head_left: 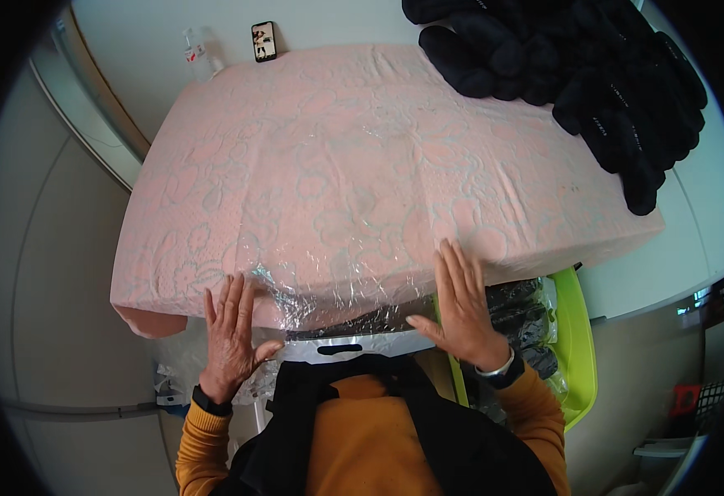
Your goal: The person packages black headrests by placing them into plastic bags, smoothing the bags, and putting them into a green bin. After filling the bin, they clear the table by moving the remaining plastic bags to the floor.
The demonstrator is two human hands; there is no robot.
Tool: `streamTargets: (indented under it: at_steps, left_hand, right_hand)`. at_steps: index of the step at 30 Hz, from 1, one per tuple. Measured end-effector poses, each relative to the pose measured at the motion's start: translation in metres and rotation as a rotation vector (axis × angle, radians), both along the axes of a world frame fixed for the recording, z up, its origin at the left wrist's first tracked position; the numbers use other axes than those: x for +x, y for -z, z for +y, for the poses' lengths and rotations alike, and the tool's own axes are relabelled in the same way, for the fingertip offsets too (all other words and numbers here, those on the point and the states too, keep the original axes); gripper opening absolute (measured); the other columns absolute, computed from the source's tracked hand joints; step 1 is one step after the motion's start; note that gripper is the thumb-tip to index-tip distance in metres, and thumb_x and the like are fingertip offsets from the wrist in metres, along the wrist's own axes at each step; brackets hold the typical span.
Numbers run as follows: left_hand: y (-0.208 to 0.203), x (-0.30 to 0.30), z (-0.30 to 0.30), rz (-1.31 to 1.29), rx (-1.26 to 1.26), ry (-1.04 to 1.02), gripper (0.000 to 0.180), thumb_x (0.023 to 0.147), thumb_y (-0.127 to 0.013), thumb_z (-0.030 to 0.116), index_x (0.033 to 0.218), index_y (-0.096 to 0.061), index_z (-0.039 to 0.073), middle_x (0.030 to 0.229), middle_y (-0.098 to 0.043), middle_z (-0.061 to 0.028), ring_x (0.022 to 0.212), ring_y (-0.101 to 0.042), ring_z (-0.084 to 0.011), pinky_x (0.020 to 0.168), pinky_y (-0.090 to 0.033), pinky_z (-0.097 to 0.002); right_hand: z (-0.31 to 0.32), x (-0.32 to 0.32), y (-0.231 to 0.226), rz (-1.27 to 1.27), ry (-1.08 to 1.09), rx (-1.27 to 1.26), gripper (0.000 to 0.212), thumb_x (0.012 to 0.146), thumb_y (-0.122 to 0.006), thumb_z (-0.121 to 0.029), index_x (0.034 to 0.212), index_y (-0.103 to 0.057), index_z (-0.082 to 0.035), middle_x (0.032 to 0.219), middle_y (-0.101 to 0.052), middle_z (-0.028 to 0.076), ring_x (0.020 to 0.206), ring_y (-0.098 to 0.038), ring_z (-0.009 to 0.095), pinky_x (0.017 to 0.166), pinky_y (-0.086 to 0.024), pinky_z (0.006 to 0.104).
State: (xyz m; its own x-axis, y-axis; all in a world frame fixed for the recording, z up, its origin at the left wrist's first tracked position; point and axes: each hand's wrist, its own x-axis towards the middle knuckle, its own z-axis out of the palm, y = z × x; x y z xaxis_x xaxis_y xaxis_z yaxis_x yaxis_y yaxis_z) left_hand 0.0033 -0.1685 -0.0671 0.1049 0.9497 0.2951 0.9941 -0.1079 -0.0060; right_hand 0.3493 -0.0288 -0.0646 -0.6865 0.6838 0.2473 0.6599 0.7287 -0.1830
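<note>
A clear, shiny plastic bag (pixel 329 285) lies over the near edge of a pink patterned cloth (pixel 296 165). Its white top strip (pixel 358 348), with a dark hand-hole slot, hangs just past that edge, close to my body. My left hand (pixel 231 331) is at the bag's left side, fingers stretched out, holding nothing. On the other side, my right hand (pixel 463 310) has its fingers extended toward the cloth and its thumb apart, also without anything in it. Whether either palm presses on the film cannot be made out.
A heap of black, padded-looking fabric items (pixel 560 66) covers the far right corner. A phone (pixel 263 41) and a clear bottle (pixel 198 56) stand at the back left. Below on the right is a lime-green bin (pixel 577 355) with dark plastic-wrapped packs (pixel 517 318).
</note>
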Motion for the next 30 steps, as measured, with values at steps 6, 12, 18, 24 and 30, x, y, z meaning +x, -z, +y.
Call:
streamTargets:
  at_steps: [6,12,18,24,30]
  left_hand:
    - [-0.021,0.080,0.072,-0.201,0.044,0.252,0.102,0.082,-0.065,0.060,0.149,-0.026,-0.005,0.155,-0.026,-0.0252,0.145,-0.024,-0.0402,0.117,-0.013,-0.0571]
    - [-0.002,0.076,0.112,-0.180,-0.051,0.323,0.101,0.085,-0.056,0.064,0.150,-0.023,-0.006,0.156,-0.024,-0.0250,0.146,-0.022,-0.0395,0.118,-0.013,-0.0540]
    - [0.007,-0.011,0.101,-0.058,-0.115,0.112,0.092,0.091,-0.044,0.065,0.149,-0.027,-0.005,0.157,-0.026,-0.0216,0.146,-0.023,-0.0377,0.118,-0.015,-0.0539]
    - [0.007,-0.036,0.097,-0.099,-0.106,-0.047,0.089,0.093,-0.040,0.065,0.148,-0.030,-0.004,0.156,-0.029,-0.0206,0.146,-0.024,-0.0366,0.118,-0.012,-0.0537]
    - [0.013,-0.015,0.049,-0.007,-0.082,-0.092,0.090,0.092,-0.041,0.066,0.148,-0.031,-0.003,0.155,-0.029,-0.0214,0.145,-0.025,-0.0366,0.118,-0.012,-0.0546]
  right_hand:
    - [0.031,-0.066,-0.003,0.076,-0.197,0.039,0.110,0.075,-0.074,-0.053,0.148,-0.021,0.009,0.157,-0.020,0.026,0.148,-0.014,0.038,0.119,-0.011,0.0544]
    - [0.061,-0.068,0.023,0.064,-0.244,0.096,0.115,0.069,-0.079,-0.052,0.149,-0.021,0.008,0.157,-0.021,0.026,0.148,-0.017,0.037,0.120,-0.014,0.0512]
    - [0.081,-0.030,0.003,-0.011,-0.155,-0.029,0.120,0.066,-0.082,-0.050,0.149,-0.019,0.008,0.157,-0.021,0.025,0.148,-0.018,0.036,0.120,-0.015,0.0474]
    - [0.083,-0.016,0.004,-0.056,-0.047,-0.008,0.122,0.064,-0.083,-0.051,0.150,-0.018,0.007,0.157,-0.020,0.025,0.148,-0.017,0.035,0.120,-0.014,0.0480]
    - [0.045,-0.003,0.008,-0.094,-0.060,0.004,0.119,0.067,-0.081,-0.051,0.150,-0.019,0.007,0.157,-0.019,0.026,0.148,-0.017,0.037,0.119,-0.013,0.0523]
